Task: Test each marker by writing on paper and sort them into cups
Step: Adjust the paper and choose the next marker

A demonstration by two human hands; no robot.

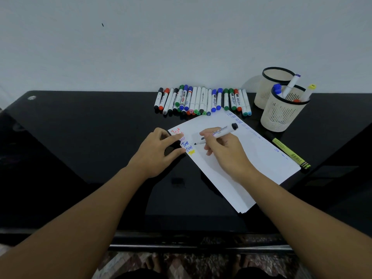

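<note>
Right hand [223,148]: my fingers and thumb pinch a black whiteboard marker [216,134], uncapped, its cap pushed onto the far end; the tip is at the sheet just right of the coloured test words, though I cannot tell whether it touches.

Left hand [159,152]: fingers fairly straight, spread over the left edge of the paper [231,158] to pin it down; it holds nothing.

Paper: a thin stack lying slantwise on the black glossy table [80,148], with short words in red, blue and a yellow mark near its far left corner, and fainter blue marks along its right edge.

Done so far: the near mesh cup [281,113] on the right holds about four markers, blue, white, yellow and something red low inside. The far mesh cup [269,87], just behind it, shows nothing inside from here.

Left to do: the row of untested markers [201,100] lies along the far edge of the table, roughly two dozen, so I judge the task still in its early part.

Loose item: a yellow highlighter [289,152] lies beside the paper's right edge, not in a cup.

Step in hand: testing the black marker, then choosing its cup.
</note>
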